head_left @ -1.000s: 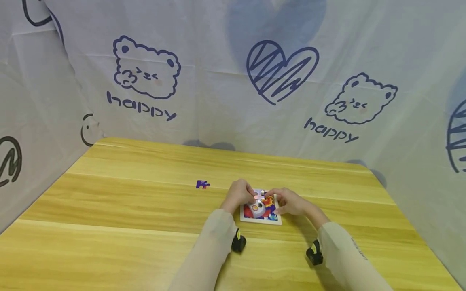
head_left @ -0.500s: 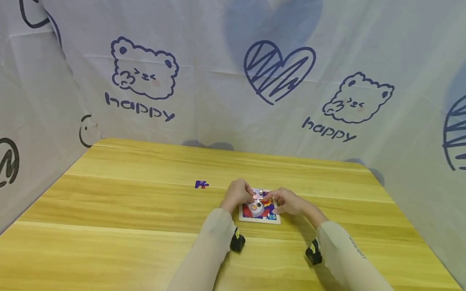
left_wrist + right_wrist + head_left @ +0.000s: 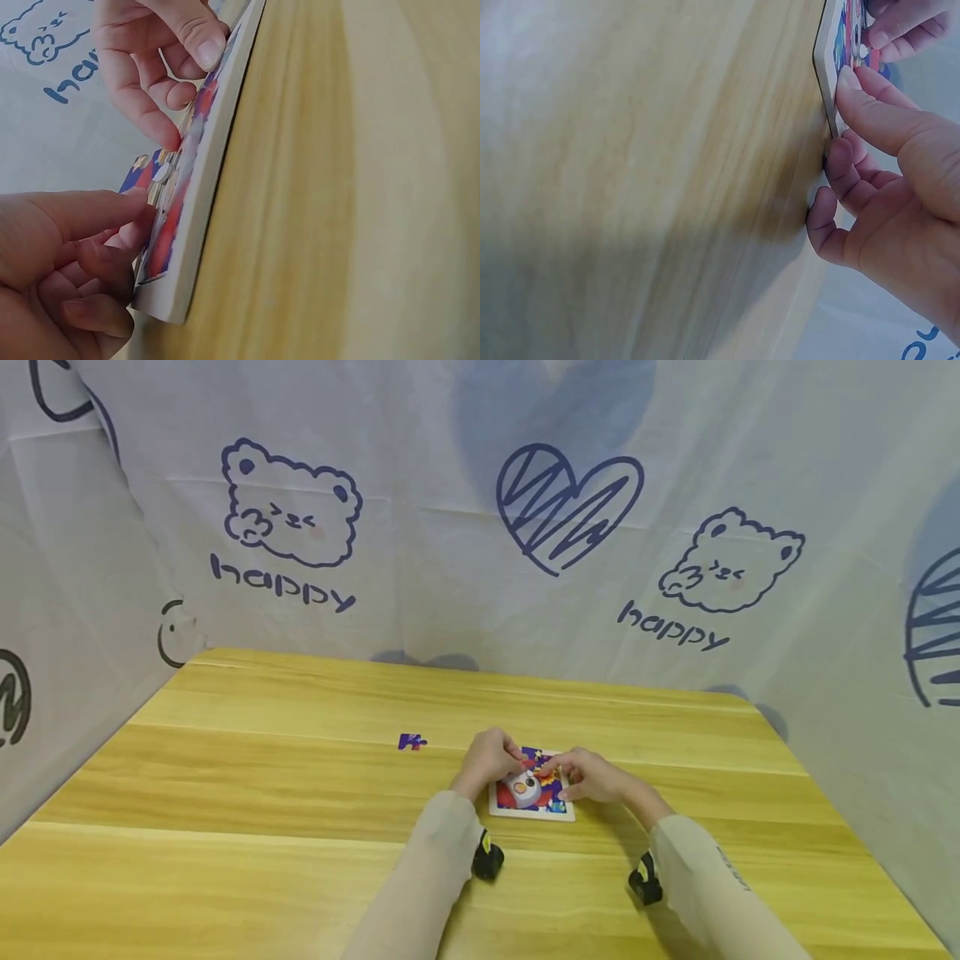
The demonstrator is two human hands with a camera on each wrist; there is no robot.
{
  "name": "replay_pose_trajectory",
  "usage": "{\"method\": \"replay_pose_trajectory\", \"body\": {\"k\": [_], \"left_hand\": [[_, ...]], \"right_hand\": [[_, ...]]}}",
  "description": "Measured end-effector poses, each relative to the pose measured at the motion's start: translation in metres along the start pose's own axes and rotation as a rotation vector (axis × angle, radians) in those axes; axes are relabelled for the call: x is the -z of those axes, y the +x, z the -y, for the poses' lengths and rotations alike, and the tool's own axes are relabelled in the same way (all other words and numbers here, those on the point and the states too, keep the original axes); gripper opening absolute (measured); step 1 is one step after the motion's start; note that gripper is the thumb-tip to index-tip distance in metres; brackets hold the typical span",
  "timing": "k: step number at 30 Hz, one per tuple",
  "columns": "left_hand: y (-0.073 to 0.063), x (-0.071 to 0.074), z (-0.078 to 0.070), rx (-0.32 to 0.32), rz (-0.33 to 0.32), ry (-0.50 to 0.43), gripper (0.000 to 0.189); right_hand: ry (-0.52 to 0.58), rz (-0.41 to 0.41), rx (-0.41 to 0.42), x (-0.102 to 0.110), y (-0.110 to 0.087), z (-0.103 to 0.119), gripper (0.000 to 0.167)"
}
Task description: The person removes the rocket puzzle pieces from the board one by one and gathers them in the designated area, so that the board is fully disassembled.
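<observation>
On the table lies a small picture puzzle in a pale tray, printed with a white-faced cartoon figure. My left hand is at its back left corner, thumb and forefinger pinching a purple and red jigsaw piece with a star. In the left wrist view the piece stands up at a slant over the puzzle's far side. My right hand is at the right side, thumb on the tray's edge and forefinger reaching onto the picture. Its other fingers curl loosely beside the tray.
A loose purple jigsaw piece lies on the wood-grain table, left of the puzzle. A white cloth with blue bear and heart drawings hangs behind the table's back edge.
The piece at the puzzle's back looked pale and shiny; now its purple and red print shows. Both hands keep nearly the same places, while the head view shifts slightly.
</observation>
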State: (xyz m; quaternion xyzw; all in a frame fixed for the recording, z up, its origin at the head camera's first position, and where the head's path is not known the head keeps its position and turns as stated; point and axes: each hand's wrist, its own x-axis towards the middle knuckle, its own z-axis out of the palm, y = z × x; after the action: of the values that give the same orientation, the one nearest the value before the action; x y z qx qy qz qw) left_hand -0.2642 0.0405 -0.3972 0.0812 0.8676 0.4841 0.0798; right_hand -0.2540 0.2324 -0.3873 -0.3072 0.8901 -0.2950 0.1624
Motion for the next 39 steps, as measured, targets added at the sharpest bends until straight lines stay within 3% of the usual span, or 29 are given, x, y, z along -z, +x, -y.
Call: {"method": "replay_pose_trajectory", "body": {"k": [9, 19, 30, 39], "left_hand": [[0.005, 0.002, 0.009, 0.034, -0.021, -0.171, 0.005], [0.005, 0.011, 0.011, 0.079, -0.052, -0.255, 0.005], [0.002, 0.026, 0.017, 0.098, -0.099, -0.262, 0.006], [0.0, 0.043, 0.025, 0.108, -0.125, -0.249, 0.007]], "right_hand": [[0.013, -0.012, -0.023, 0.0, 0.0, -0.001, 0.035], [-0.005, -0.045, -0.145, -0.001, 0.001, 0.002, 0.054], [-0.029, -0.044, -0.23, -0.002, 0.001, 0.004, 0.053], [-0.042, -0.05, -0.207, -0.002, 0.001, 0.002, 0.055]]}}
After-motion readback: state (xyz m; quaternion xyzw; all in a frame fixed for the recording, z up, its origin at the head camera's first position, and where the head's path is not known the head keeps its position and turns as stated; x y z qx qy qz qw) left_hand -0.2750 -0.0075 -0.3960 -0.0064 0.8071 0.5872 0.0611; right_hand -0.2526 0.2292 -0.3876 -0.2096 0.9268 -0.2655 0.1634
